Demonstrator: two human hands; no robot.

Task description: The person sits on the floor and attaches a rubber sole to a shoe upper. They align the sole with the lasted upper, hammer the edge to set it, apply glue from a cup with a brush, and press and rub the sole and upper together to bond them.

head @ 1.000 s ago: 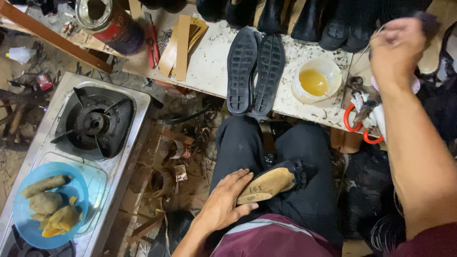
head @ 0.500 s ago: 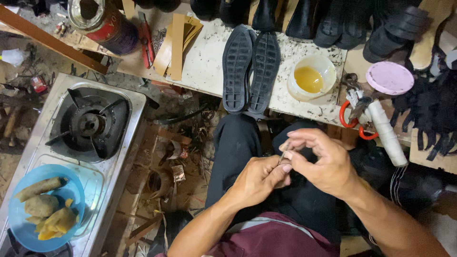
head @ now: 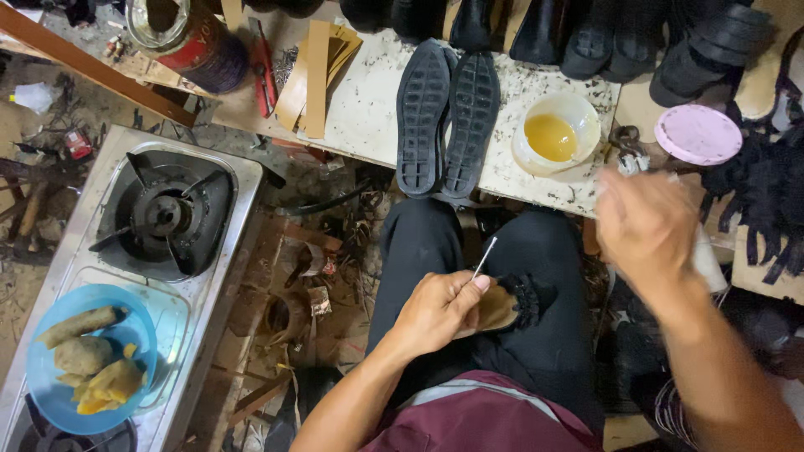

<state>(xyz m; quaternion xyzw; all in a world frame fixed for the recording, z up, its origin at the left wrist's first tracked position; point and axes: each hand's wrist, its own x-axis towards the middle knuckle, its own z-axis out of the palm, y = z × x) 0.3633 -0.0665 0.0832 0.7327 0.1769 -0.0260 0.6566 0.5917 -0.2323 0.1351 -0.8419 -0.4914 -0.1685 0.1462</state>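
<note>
Head view: left hand (head: 435, 314) pinching tan insole (head: 494, 308) and thin needle (head: 484, 256) on lap; right hand (head: 645, 222) raised, blurred, grip unclear; glue bowl (head: 557, 134) on worktop (head: 368, 109).

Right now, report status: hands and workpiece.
Left hand pins tan shoe piece on lap, thin needle upright. Right hand raised, blurred, grip unclear.
</note>
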